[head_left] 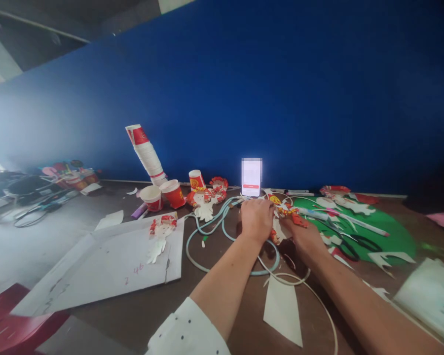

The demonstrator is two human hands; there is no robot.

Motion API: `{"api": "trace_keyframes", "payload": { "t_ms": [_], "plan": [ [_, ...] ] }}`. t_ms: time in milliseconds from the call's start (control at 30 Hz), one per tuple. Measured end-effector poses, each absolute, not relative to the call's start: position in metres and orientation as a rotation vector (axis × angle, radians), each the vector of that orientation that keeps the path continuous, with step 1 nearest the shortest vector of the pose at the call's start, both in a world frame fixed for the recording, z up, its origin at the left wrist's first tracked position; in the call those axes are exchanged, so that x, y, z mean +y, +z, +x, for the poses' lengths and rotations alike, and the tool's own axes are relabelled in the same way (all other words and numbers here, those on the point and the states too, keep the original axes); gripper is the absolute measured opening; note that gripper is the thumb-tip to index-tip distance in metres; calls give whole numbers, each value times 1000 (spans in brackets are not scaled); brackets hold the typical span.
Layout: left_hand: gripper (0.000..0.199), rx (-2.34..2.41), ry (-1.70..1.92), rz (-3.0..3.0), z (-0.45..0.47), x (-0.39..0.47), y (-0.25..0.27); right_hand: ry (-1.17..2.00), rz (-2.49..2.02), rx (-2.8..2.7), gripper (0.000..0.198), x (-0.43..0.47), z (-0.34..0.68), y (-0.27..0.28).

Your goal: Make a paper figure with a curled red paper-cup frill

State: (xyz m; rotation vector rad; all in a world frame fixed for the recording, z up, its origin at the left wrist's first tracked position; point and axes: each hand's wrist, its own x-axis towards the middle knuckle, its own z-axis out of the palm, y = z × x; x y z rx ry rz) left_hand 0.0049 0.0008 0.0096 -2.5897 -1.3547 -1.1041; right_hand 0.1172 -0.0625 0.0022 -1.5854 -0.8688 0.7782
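Between my hands is a cut paper cup (280, 231) in red, yellow and white, with curled strips along its top. My left hand (257, 219) is closed on its left side, fingertips near the upper edge. My right hand (306, 240) grips it from the right and below; most of those fingers are hidden behind it. A phone (250, 180) with a lit screen stands upright just beyond my left hand. Scissors (350, 241) with dark handles and a white pen (366, 226) lie right of my right hand.
A leaning stack of paper cups (148, 155) stands against the blue partition (281, 88). Similar cut cup pieces (204, 199) lie nearby. A pale blue cable (197, 266) loops under my arms. On the left is a white board (111, 261); on the right, a green sheet (392, 236) under paper scraps.
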Motion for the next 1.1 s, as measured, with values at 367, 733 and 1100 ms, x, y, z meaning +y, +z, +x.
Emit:
{"api": "trace_keyframes", "payload": {
  "t_ms": [367, 733, 1100],
  "plan": [
    [24, -1258, -1029, -2488, 3, -1, 7, 753, -1631, -941, 15, -65, 115, 7],
    [24, -1251, -958, -2484, 4, -4, 10, 679, -1668, -1036, 16, -60, 121, -4],
    [24, -1223, -900, -2519, 4, -4, 10, 725, -1609, -1075, 16, -56, 124, -16]
  ]
}}
